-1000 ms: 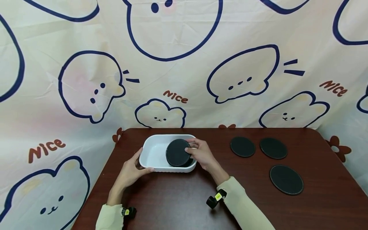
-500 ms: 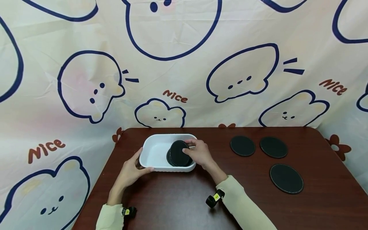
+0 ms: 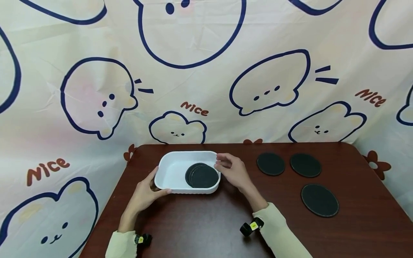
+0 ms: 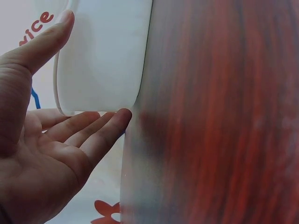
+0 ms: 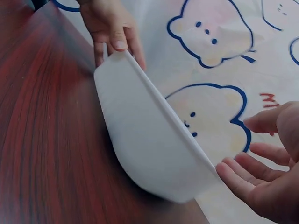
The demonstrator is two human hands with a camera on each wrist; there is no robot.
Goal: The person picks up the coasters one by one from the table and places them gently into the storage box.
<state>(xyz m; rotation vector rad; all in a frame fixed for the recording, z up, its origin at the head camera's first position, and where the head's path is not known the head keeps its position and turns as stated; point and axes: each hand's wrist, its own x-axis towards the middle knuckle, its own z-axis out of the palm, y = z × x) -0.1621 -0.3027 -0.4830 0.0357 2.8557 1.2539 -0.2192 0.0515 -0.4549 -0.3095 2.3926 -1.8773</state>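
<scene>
A white rectangular plastic basin (image 3: 171, 172) sits on the dark wooden table, with several round black coasters (image 3: 205, 176) stacked loosely in its right part. My left hand (image 3: 144, 195) holds the basin's left end, thumb by the near corner and fingers along the end wall. Close up in the left wrist view, that thumb and the fingertips lie against the basin (image 4: 100, 56). At the basin's right end my right hand (image 3: 235, 171) holds nothing, its fingers loosely bent by the rim. In the right wrist view, one fingertip of the right hand (image 5: 266, 163) appears at the rim.
Three more black coasters lie flat on the table's right side: one coaster (image 3: 270, 164) and another coaster (image 3: 305, 165) at the back, a third coaster (image 3: 319, 200) nearer. Behind the table (image 3: 196, 225) hangs a cartoon-printed cloth (image 3: 219, 86).
My right hand has lowered a coaster onto the stack in the basin, let go of it and drawn back to the right. My left hand has kept its hold.
</scene>
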